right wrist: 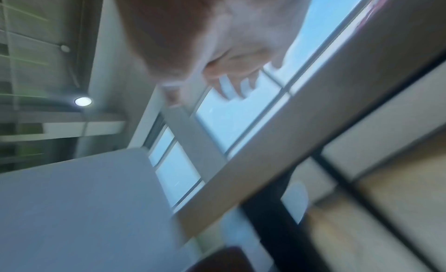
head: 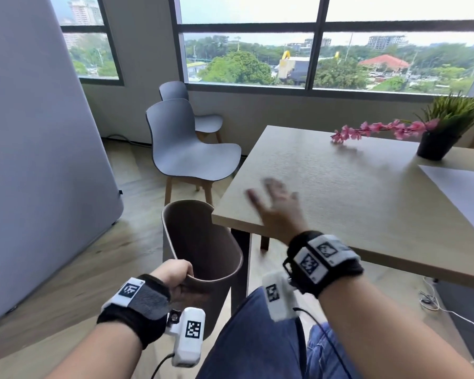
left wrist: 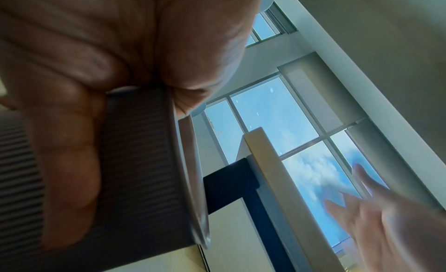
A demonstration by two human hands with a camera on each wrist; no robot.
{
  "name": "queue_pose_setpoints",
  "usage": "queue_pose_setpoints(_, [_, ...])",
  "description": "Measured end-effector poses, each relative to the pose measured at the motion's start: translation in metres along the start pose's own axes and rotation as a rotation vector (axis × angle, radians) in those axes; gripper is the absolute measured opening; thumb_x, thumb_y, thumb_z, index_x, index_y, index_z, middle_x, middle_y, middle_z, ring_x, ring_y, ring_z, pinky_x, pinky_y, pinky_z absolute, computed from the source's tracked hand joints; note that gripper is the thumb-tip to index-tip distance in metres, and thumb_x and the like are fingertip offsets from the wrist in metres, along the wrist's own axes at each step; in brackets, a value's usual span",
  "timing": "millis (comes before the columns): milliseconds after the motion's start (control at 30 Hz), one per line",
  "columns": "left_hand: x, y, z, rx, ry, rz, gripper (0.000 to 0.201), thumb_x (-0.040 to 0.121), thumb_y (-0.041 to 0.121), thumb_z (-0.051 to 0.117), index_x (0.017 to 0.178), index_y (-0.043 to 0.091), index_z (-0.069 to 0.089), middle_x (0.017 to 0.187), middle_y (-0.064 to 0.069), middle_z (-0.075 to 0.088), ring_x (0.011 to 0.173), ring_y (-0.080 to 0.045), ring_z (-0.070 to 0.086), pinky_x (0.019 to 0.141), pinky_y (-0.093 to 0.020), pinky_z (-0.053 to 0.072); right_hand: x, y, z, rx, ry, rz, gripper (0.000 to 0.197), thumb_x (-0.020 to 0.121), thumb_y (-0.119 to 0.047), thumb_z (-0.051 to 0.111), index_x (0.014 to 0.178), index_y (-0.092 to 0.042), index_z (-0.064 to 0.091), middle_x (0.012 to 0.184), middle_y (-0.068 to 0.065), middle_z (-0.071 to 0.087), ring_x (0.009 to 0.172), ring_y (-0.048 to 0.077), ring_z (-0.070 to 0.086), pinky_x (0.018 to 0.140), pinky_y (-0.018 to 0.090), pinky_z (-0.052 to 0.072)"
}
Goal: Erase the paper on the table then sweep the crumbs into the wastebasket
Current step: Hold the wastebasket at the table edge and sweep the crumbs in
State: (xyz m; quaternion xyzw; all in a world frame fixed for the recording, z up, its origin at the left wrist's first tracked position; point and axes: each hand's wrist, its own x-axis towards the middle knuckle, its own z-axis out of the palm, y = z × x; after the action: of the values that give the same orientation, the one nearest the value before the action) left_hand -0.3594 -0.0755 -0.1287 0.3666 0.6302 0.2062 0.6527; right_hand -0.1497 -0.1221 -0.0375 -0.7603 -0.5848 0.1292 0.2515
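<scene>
A brown ribbed wastebasket (head: pixel 203 250) hangs tilted just below the near left corner of the light wooden table (head: pixel 367 192). My left hand (head: pixel 175 277) grips its near rim; the left wrist view shows the fingers curled round the ribbed wall (left wrist: pixel 135 161). My right hand (head: pixel 274 198) lies blurred over the table's left corner with fingers spread and straight, holding nothing; the same hand (left wrist: pixel 376 215) shows beside the table edge. A white sheet of paper (head: pixel 465 192) rests on the table at the far right. No crumbs are discernible.
A potted green plant (head: pixel 446 127) with a pink flower sprig (head: pixel 378 129) stands at the table's far right. Two grey chairs (head: pixel 186 149) stand left of the table, near a grey partition (head: pixel 39 160). Cables (head: pixel 433 299) lie on the floor under the table.
</scene>
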Motion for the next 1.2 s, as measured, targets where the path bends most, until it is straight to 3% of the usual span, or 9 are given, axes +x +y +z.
queue_pose_setpoints(100, [0.000,0.000,0.000,-0.002,-0.032,-0.005,0.018,0.080,-0.014,0.023,0.080,-0.005,0.039,0.054,-0.031,0.059,0.046,-0.043,0.063,0.039,-0.050,0.053,0.000,0.044,-0.023,-0.168,0.015,0.410,0.088,0.094,-0.067,0.012,0.153,-0.004,0.001,0.162,0.013,-0.002,0.149,0.024,-0.002,0.120,0.045,-0.001])
queue_pose_setpoints(200, [0.001,0.000,-0.001,0.015,-0.050,-0.006,0.018,0.081,-0.013,0.023,0.083,-0.007,0.040,0.053,-0.030,0.061,0.045,-0.042,0.063,0.041,-0.051,0.054,0.000,0.052,-0.016,-0.293,-0.148,0.493,0.100,0.086,-0.077,0.004,0.152,-0.002,-0.004,0.161,0.015,-0.009,0.149,0.027,-0.008,0.120,0.046,-0.004])
queue_pose_setpoints(467, [0.003,0.002,-0.003,0.064,-0.046,-0.011,0.016,0.076,-0.013,0.027,0.076,-0.008,0.042,0.045,-0.022,0.055,0.059,-0.042,0.064,0.061,-0.062,0.053,-0.019,-0.056,0.035,0.086,-0.534,-0.307,0.063,0.099,-0.052,0.033,0.154,-0.023,0.020,0.161,-0.002,0.015,0.148,0.012,0.009,0.120,0.030,0.001])
queue_pose_setpoints(533, [0.002,0.002,-0.004,0.058,-0.051,-0.009,0.018,0.079,-0.013,0.024,0.082,-0.009,0.042,0.045,-0.024,0.057,0.052,-0.041,0.064,0.051,-0.056,0.055,-0.017,-0.048,0.028,0.196,-0.371,-0.298,0.062,0.097,-0.050,0.042,0.152,-0.027,0.025,0.159,-0.004,0.024,0.147,0.016,0.017,0.121,0.035,0.010])
queue_pose_setpoints(633, [0.005,0.002,-0.004,0.055,-0.035,0.009,0.025,0.080,-0.013,0.024,0.099,-0.009,0.040,0.055,-0.029,0.059,0.045,-0.041,0.063,0.040,-0.050,0.053,0.001,-0.004,0.006,-0.075,0.026,0.076,0.072,0.098,-0.057,0.030,0.153,-0.013,0.019,0.161,0.006,0.015,0.148,0.023,0.010,0.120,0.039,0.004])
queue_pose_setpoints(733, [0.007,0.001,-0.004,0.075,-0.028,0.021,0.031,0.080,-0.012,0.025,0.108,-0.010,0.039,0.067,-0.032,0.058,0.044,-0.041,0.063,0.042,-0.053,0.054,0.011,0.032,-0.011,-0.193,-0.108,0.461,0.089,0.093,-0.068,0.013,0.154,-0.004,0.001,0.161,0.014,-0.004,0.149,0.028,-0.005,0.120,0.046,-0.002])
queue_pose_setpoints(867, [0.005,0.001,-0.004,0.079,-0.011,0.009,0.021,0.081,-0.011,0.024,0.095,-0.009,0.040,0.059,-0.030,0.060,0.045,-0.041,0.063,0.046,-0.054,0.053,0.010,0.004,0.017,-0.309,-0.255,0.229,0.092,0.088,-0.074,0.008,0.154,-0.010,0.001,0.161,0.012,-0.009,0.147,0.036,-0.011,0.118,0.049,-0.008])
queue_pose_setpoints(1033, [0.001,0.004,-0.003,0.064,-0.023,0.006,0.019,0.076,-0.015,0.023,0.081,-0.008,0.041,0.060,-0.029,0.056,0.054,-0.044,0.063,0.050,-0.058,0.052,-0.017,-0.040,0.032,0.088,-0.442,-0.289,0.057,0.098,-0.052,0.034,0.149,-0.027,0.033,0.161,-0.002,0.015,0.148,0.013,0.009,0.120,0.043,-0.002])
queue_pose_setpoints(1200, [-0.003,0.003,-0.002,0.068,-0.023,0.007,0.015,0.080,-0.013,0.024,0.076,-0.006,0.036,0.037,-0.021,0.053,0.039,-0.039,0.061,0.045,-0.053,0.051,0.002,0.018,-0.010,-0.161,0.098,0.240,0.075,0.097,-0.061,0.019,0.154,-0.013,0.015,0.162,0.009,0.008,0.149,0.022,0.003,0.119,0.045,-0.001])
